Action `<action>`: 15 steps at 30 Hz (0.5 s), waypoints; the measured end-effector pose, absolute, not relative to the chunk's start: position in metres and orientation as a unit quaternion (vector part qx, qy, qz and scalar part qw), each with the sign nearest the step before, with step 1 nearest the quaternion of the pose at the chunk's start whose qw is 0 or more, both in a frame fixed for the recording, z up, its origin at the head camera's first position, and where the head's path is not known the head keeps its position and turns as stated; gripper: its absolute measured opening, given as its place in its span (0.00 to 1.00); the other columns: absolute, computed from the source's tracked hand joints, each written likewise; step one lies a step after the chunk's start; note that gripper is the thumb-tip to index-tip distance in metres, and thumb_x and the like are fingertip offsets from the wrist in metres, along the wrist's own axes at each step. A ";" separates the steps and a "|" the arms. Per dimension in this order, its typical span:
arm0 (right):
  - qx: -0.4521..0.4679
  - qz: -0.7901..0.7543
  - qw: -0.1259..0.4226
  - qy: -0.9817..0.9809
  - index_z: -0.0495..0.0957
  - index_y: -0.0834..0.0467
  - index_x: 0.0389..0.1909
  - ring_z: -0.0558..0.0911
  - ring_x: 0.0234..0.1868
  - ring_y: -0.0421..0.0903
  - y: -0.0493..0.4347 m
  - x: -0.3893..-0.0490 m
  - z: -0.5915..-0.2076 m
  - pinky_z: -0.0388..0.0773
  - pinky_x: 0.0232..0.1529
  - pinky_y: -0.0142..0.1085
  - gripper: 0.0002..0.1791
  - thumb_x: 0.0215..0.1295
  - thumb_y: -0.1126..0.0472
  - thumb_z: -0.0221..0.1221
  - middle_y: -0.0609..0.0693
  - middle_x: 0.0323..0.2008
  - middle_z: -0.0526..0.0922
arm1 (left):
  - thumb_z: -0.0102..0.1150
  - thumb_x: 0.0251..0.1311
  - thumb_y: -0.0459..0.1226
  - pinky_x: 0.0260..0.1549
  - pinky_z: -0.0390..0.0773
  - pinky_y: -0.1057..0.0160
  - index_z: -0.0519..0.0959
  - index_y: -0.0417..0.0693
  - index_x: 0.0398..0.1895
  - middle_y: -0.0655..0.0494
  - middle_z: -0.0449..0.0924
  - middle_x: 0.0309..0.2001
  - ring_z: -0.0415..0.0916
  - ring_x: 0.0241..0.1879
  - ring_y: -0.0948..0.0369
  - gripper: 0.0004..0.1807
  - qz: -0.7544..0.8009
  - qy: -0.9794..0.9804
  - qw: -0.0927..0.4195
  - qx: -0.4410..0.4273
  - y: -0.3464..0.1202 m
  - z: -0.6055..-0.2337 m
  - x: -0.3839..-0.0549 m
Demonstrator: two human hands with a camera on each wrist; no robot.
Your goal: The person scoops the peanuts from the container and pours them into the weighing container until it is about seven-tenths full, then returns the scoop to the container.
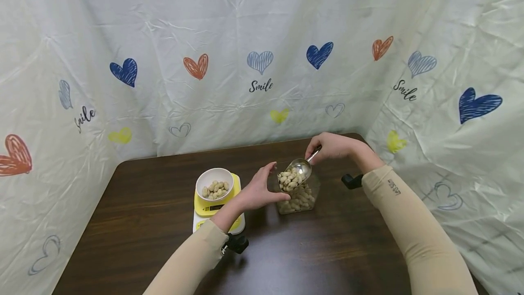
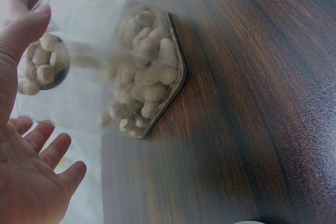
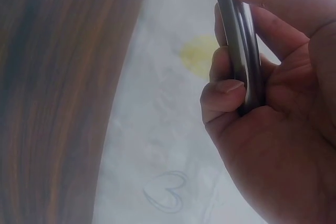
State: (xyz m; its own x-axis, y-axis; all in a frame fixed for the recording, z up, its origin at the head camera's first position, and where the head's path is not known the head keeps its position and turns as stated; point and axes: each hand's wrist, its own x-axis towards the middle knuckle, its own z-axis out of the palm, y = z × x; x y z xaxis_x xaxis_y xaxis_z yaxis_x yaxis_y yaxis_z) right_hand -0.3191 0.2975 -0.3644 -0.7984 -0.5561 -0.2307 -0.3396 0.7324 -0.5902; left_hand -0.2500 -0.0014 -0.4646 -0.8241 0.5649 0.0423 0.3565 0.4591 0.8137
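A clear container (image 1: 309, 195) of unshelled peanuts stands on the table. My left hand (image 1: 259, 190) is at its left side, thumb and fingers spread; in the left wrist view the fingers (image 2: 55, 150) look loose and the thumb lies by the rim. My right hand (image 1: 333, 145) grips the handle of a metal scoop (image 1: 302, 167), its fingers curled round the handle (image 3: 247, 56) in the right wrist view. Peanuts (image 1: 289, 179) fill the scoop, which is tilted at the container's mouth. More peanuts (image 2: 149, 82) lie in the container's lower part.
Left of the container, a white bowl (image 1: 201, 180) with some peanuts sits on a yellow and white kitchen scale (image 1: 203, 207), partly hidden by my left forearm. The dark wooden table (image 1: 155, 222) meets a curtain printed with hearts (image 1: 229, 117) at the back and right.
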 end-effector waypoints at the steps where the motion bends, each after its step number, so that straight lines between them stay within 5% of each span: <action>1: -0.244 -0.271 0.199 0.910 0.88 0.52 0.43 0.79 0.46 0.47 0.298 -0.319 -0.364 0.77 0.46 0.43 0.09 0.62 0.57 0.72 0.49 0.46 0.83 | 0.74 0.53 0.59 0.67 0.64 0.46 0.48 0.49 0.83 0.44 0.58 0.75 0.57 0.74 0.46 0.62 0.443 0.846 0.118 0.272 -0.001 -0.464 -0.250; 15: -0.246 -0.290 0.238 0.894 0.88 0.54 0.44 0.81 0.47 0.48 0.301 -0.318 -0.367 0.79 0.49 0.46 0.09 0.64 0.58 0.71 0.49 0.46 0.84 | 0.75 0.53 0.59 0.68 0.64 0.47 0.47 0.50 0.83 0.46 0.59 0.75 0.58 0.74 0.49 0.62 0.443 0.847 0.120 0.270 -0.001 -0.463 -0.249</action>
